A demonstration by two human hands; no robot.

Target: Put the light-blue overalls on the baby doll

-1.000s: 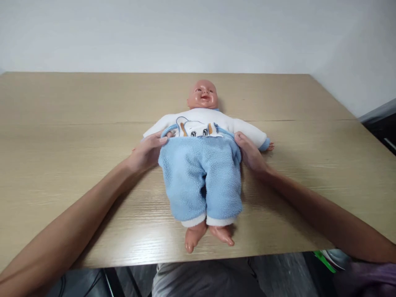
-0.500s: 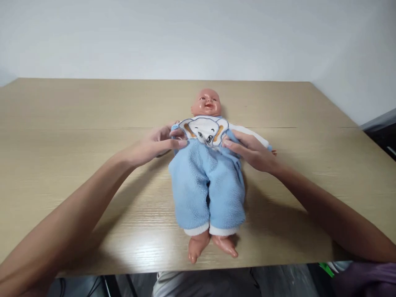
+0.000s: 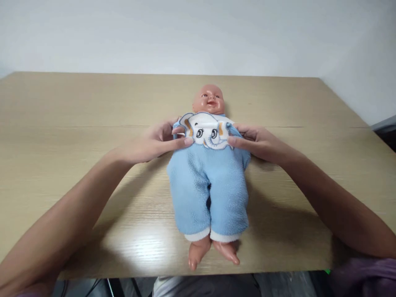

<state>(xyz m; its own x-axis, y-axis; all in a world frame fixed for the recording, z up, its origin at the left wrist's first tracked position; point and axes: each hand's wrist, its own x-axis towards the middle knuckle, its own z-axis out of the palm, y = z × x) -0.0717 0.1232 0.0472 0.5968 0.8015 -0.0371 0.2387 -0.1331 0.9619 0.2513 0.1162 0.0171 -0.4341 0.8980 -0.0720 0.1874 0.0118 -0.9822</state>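
Note:
A baby doll [image 3: 209, 99] lies on its back on the wooden table [image 3: 77, 115], head away from me and bare feet near the front edge. It wears light blue fleece overalls [image 3: 210, 189] with a white elephant bib [image 3: 206, 131] on the chest. My left hand [image 3: 157, 142] pinches the bib's left edge between thumb and fingers. My right hand [image 3: 258, 142] pinches the bib's right edge the same way. Both hands hold the bib up against the doll's chest, hiding its arms.
The table runs back to a plain white wall [image 3: 198, 37]. My lap in grey trousers [image 3: 204, 286] shows below the front edge. A dark strip of floor or furniture [image 3: 386, 132] lies off the right side.
Both hands slid from the doll's waist up to its chest, pulling the overalls' bib up over the white top. The elephant picture now faces me in full.

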